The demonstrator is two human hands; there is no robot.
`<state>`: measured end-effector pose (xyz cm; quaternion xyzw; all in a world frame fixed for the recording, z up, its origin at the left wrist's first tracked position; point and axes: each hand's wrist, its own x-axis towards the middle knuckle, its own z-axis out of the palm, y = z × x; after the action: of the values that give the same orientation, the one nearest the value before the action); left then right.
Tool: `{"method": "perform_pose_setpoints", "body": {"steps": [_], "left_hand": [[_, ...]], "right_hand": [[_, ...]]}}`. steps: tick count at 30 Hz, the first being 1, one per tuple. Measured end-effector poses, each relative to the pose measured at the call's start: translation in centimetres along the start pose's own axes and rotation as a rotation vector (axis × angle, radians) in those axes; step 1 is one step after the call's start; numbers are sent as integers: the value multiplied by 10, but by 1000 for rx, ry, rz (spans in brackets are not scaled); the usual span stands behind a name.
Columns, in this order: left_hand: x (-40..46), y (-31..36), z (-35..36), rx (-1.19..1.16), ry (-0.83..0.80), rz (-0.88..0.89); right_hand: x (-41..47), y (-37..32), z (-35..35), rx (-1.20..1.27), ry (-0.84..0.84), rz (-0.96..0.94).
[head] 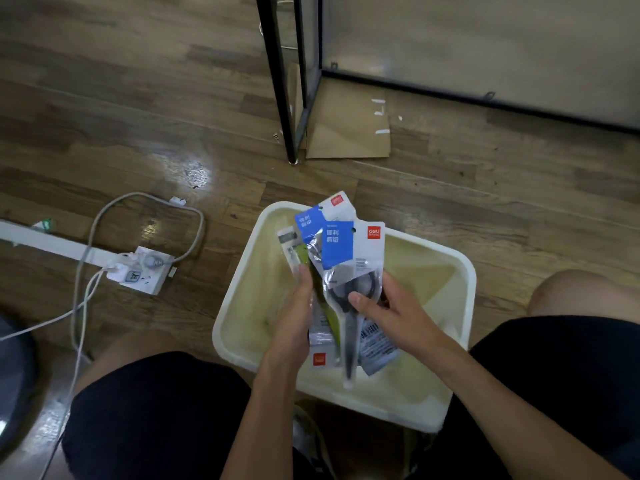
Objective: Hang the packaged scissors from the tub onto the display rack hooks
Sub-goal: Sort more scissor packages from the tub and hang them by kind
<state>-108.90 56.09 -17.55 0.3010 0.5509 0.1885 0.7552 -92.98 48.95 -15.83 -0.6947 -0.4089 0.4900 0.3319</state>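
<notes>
Black shorts (152, 410) sat closest as I watched. Further left, a white power strip (142, 270) trailed looped cables on glossy wood planks. My left hand (298, 317) curled round crinkly packaged scissors (346, 271) above the cream plastic tub (464, 271); my right hand (391, 313) pinched the front pack, thumb on top. Beyond stood the black metal display rack (298, 98).

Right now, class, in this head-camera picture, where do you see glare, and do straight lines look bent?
Head view: glare patches shine on the wooden floor left of the tub; the clear scissor packs glint too; the wide lens bows the black rack frame and floorboards; edges look soft, the bottom corners dim.
</notes>
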Motion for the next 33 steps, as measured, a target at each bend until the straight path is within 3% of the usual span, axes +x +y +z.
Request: {"method": "perform_pose_setpoints", "body": {"steps": [6, 12, 15, 22, 29, 33], "left_hand": [[4, -7, 5, -131, -1, 113], [-2, 6, 14, -186, 0, 131], [-23, 28, 25, -159, -9, 141], [-104, 103, 59, -54, -79, 126], [-218, 199, 109, -63, -242, 134], [-287, 253, 144, -92, -255, 121]], "right_hand": [[1, -3, 23, -343, 80, -124], [-3, -23, 22, -253, 148, -120], [-18, -52, 8, -61, 160, -136], [-74, -151, -40, 83, 207, -100], [-150, -270, -102, 180, 290, -47], [-196, -335, -139, 219, 325, -36]]}}
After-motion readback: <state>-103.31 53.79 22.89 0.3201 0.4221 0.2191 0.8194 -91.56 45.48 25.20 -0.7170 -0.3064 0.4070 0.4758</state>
